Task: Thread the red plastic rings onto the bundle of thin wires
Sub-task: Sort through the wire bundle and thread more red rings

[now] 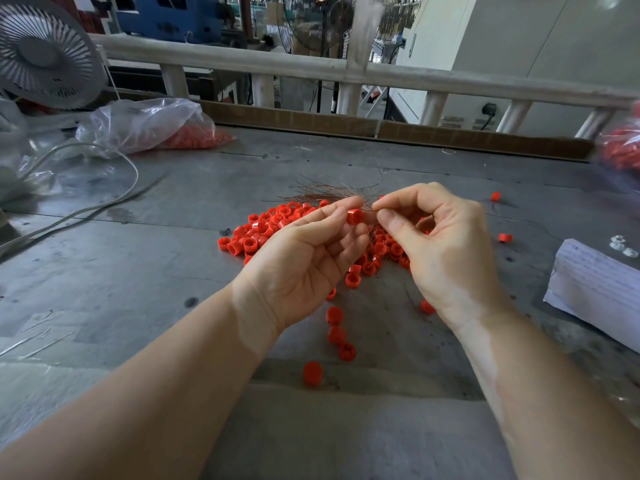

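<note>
My left hand [304,258] pinches one red ring [355,216] between thumb and fingertips, above the table. My right hand [436,237] pinches the bundle of thin copper-coloured wires [325,192] right beside that ring; the wire ends fan out to the left behind my left fingers. Under both hands lies a pile of red rings [263,230] on the grey metal table [138,271]. Several single rings [336,315] are strewn toward me. Whether the wires pass through the held ring is hidden by my fingertips.
A clear plastic bag with red rings [149,126] lies at the back left beside a grey fan [45,53] and a cable [104,199]. Another bag of rings [620,150] sits at the right edge. A folded white paper [595,289] lies at the right. A railing [311,67] runs behind the table.
</note>
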`<state>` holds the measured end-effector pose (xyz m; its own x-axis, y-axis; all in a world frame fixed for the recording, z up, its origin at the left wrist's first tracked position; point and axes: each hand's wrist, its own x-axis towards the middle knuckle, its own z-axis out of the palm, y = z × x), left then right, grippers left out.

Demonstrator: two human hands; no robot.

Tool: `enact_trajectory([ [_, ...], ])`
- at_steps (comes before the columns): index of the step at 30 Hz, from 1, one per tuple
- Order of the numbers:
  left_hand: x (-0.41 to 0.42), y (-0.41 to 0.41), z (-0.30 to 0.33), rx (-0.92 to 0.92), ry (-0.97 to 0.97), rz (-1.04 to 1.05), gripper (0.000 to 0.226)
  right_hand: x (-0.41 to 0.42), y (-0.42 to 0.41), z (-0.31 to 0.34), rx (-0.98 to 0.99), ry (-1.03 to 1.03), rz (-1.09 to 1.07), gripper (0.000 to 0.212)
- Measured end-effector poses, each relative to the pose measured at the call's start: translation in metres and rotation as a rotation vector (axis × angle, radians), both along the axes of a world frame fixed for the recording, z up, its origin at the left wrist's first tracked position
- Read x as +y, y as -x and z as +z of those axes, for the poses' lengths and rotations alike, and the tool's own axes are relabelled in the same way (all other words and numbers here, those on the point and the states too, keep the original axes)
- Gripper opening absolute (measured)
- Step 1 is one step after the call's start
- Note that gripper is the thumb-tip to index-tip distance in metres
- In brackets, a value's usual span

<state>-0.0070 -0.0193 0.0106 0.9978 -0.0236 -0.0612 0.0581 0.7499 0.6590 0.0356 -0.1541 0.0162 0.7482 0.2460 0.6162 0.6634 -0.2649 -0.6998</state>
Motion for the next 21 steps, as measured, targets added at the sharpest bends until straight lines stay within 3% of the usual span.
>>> enact_trajectory([
  [9,0.0021,0.0004,-0.0026,-0.013,-0.064,-0.041,0.024,-0.0011,-0.0014,-0.0007,-0.013,-0.017,-0.035,0.028],
  [21,0.0024,-0.0003,-0.0025,-0.017,0.001,-0.04,0.024,-0.0019,-0.001,0.0003,-0.009,-0.033,-0.04,0.026],
])
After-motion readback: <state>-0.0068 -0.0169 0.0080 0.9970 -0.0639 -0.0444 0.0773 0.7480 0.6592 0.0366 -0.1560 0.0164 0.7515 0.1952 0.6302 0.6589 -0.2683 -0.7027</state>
